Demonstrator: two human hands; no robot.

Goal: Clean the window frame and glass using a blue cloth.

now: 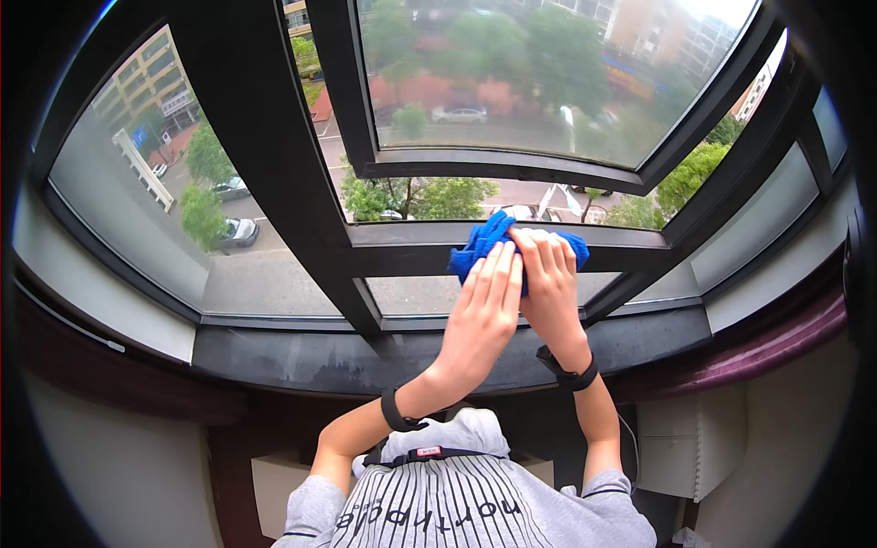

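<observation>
Dark-framed window, upper half of the frame. Silver car, outside, at left. My left hand, centre: fingers straight, together, laid on blue cloth. Said cloth, centre, bunched at the crossbar. My right hand, just right: fingers together, bent over it; whether gripping, I cannot tell. Purple fabric, right.

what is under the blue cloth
A dark horizontal window-frame bar shows on both sides of the blue cloth; whatever lies directly beneath is covered and can't be seen.
</observation>
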